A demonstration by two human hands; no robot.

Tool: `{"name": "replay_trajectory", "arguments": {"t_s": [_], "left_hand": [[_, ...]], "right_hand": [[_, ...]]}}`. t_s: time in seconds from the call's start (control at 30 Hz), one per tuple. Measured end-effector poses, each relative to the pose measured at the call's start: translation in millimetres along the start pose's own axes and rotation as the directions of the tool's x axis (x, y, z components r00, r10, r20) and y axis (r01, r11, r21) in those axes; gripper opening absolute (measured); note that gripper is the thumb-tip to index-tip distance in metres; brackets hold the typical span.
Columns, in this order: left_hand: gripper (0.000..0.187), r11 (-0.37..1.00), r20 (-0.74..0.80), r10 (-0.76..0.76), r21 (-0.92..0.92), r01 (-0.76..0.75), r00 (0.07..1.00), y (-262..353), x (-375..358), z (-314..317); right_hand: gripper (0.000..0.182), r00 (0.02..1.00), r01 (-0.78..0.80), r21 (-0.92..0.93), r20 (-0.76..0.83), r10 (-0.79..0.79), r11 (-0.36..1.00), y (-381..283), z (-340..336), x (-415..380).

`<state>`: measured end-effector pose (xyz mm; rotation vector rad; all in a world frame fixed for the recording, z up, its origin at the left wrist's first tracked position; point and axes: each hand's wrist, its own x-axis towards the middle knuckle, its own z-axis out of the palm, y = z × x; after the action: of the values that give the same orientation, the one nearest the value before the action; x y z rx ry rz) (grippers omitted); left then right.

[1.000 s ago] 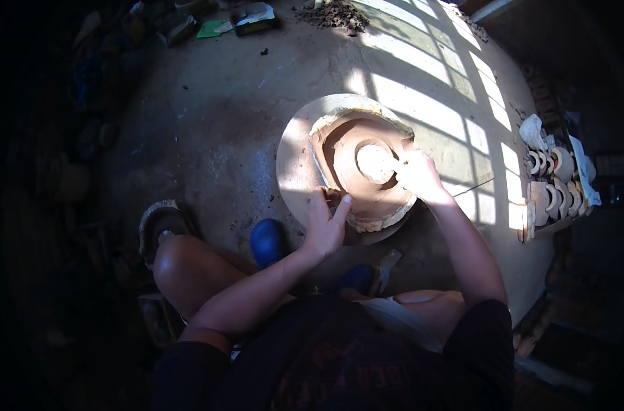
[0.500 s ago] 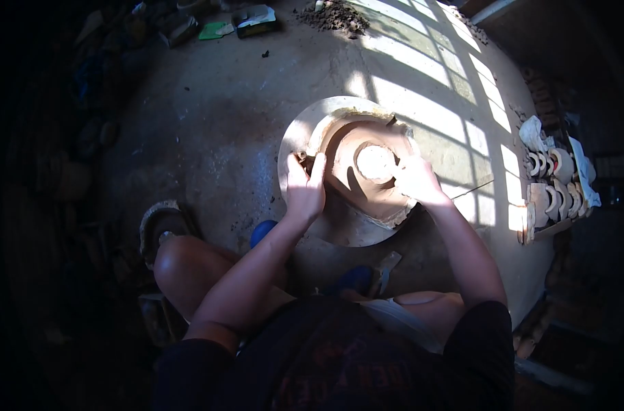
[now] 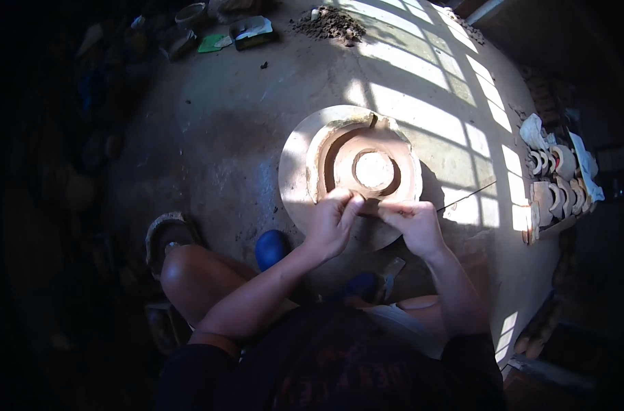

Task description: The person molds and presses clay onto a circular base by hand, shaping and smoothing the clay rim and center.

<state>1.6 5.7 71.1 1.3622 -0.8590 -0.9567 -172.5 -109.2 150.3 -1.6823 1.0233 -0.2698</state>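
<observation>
A round, thick-walled mould (image 3: 315,161) lined with brown clay sits on a wide pale wheel disc (image 3: 295,168). Inside, a raised ring surrounds a bright, sunlit round centre (image 3: 375,170). At the near rim, my left hand (image 3: 334,222) is closed, thumb and fingers pinching brown clay (image 3: 368,203). My right hand (image 3: 416,225) sits just to its right, its fingers pressed together on the same stretch of clay. The fingers partly hide the clay's exact shape. On the far rim, a dark notch or bit (image 3: 373,120) shows.
A curved mould piece (image 3: 164,226) lies by my left knee. A blue rounded object (image 3: 271,249) is near the disc. A crate of curved clay pieces (image 3: 558,195) stands at right. Crumbled clay (image 3: 329,26) and a dark box (image 3: 251,31) lie at the far side.
Both hands have moved from the left and right sides of the mould to its near rim, close together. The mould has turned, and its dark notch has shifted left.
</observation>
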Motion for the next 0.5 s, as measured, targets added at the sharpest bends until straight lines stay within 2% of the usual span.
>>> {"name": "replay_trajectory", "arguments": {"t_s": [0.03, 0.07, 0.17, 0.27, 0.3, 0.33, 0.37, 0.47, 0.5], "left_hand": [[0.031, 0.994, 0.096, -0.051, -0.095, 0.060, 0.994, 0.1, -0.8, 4.8], [0.034, 0.970, 0.099, -0.033, -0.236, 0.055, 0.995, 1.3, -0.8, 11.0], [0.032, 0.933, 0.275, -0.204, -0.236, 0.272, 0.939, 19.1, -0.6, 0.5], [0.031, 0.883, 0.388, -0.297, -0.237, 0.406, 0.872, 13.0, -0.2, 0.6], [0.033, 0.897, 0.380, -0.287, -0.215, 0.386, 0.879, 12.0, -0.5, 1.5], [0.035, 0.911, 0.373, -0.276, -0.192, 0.365, 0.886, 12.5, -1.5, 2.9], [0.036, 0.923, 0.366, -0.266, -0.169, 0.345, 0.892, 12.5, -2.9, 4.5], [0.042, 0.981, 0.260, -0.182, 0.110, 0.159, 0.948, 12.2, -10.1, 13.3], [0.043, 0.973, 0.292, -0.222, 0.130, 0.192, 0.930, 12.1, -9.3, 11.8]], "right_hand": [[0.015, 0.999, 0.005, 0.051, 0.034, -0.007, 0.999, 4.7, 3.0, -3.3], [0.016, 0.997, 0.008, 0.102, 0.070, -0.015, 0.995, 6.6, 5.5, -5.9], [0.026, 0.999, 0.045, 0.308, 0.006, -0.049, 0.950, 4.6, 16.0, -10.6], [0.030, 0.996, 0.082, -0.018, 0.026, -0.082, 0.996, -15.5, 19.5, -19.4], [0.029, 0.964, 0.267, -0.227, 0.040, -0.265, 0.937, -13.6, 20.1, -19.8], [0.028, 0.898, 0.427, -0.419, 0.092, -0.431, 0.801, -8.3, 20.8, -19.7], [0.027, 0.805, 0.550, -0.580, 0.177, -0.566, 0.601, -2.0, 21.5, -18.7], [0.026, 0.765, 0.569, -0.694, 0.250, -0.593, 0.441, 19.0, 19.0, -16.2], [0.027, 0.750, 0.572, -0.727, 0.277, -0.601, 0.379, 23.7, 18.8, -15.2]]}}
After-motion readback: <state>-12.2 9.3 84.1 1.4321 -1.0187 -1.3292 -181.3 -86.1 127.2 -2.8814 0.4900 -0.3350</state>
